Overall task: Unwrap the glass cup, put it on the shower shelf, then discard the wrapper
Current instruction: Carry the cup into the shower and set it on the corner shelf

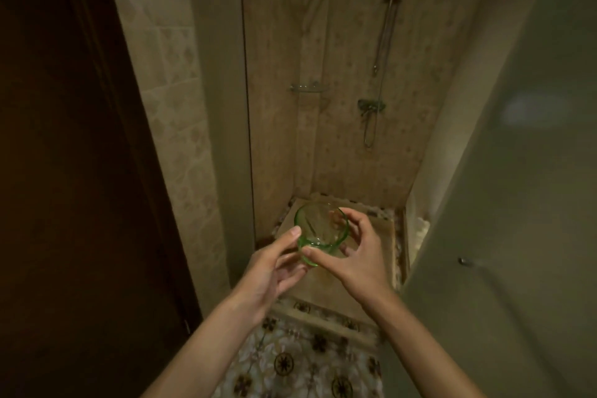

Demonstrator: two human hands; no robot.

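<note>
A green-tinted glass cup [318, 229] is held between both hands in front of the open shower stall, its mouth tilted toward me. My left hand [274, 265] touches its left side and base with thumb and fingers. My right hand [352, 252] wraps around its right side, thumb on the near rim. A thin clear wrapper may cover the glass, but I cannot tell for sure. The shower shelf [307, 87], a small glass corner shelf, hangs on the back wall well above and beyond the cup.
A dark wooden door [80, 171] stands on the left. A frosted shower door [517, 203] with a small knob [463, 261] is on the right. The mixer tap [371, 105], hose and shower rail [392, 10] are on the back wall. A raised threshold [323, 317] crosses the patterned floor.
</note>
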